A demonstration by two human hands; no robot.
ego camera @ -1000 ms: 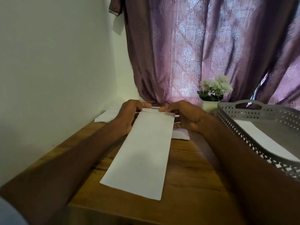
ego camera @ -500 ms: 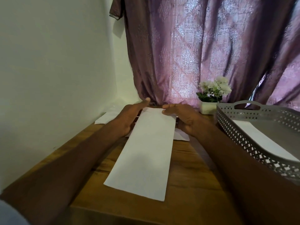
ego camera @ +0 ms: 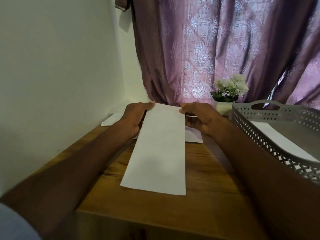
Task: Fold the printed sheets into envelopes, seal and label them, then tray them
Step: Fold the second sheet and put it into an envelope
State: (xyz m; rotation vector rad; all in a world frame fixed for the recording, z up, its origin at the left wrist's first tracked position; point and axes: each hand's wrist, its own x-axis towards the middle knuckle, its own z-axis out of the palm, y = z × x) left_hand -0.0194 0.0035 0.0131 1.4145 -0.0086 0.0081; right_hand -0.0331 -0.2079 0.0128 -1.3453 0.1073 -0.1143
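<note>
Gripping the far end of the folded sheet (ego camera: 161,149): left hand (ego camera: 134,118) pinching the far-left corner, right hand (ego camera: 200,118) pinching the far-right corner. Probably still the folding step, with more loose paper (ego camera: 194,135) lying under and just beyond the hands. Next, likely bringing one end over and creasing, edges kept matched. Long axis running away from the body along the counter (ego camera: 207,170), near end resting on the wood. Right of the right hand, tray (ego camera: 259,135) holding one white piece.
</note>
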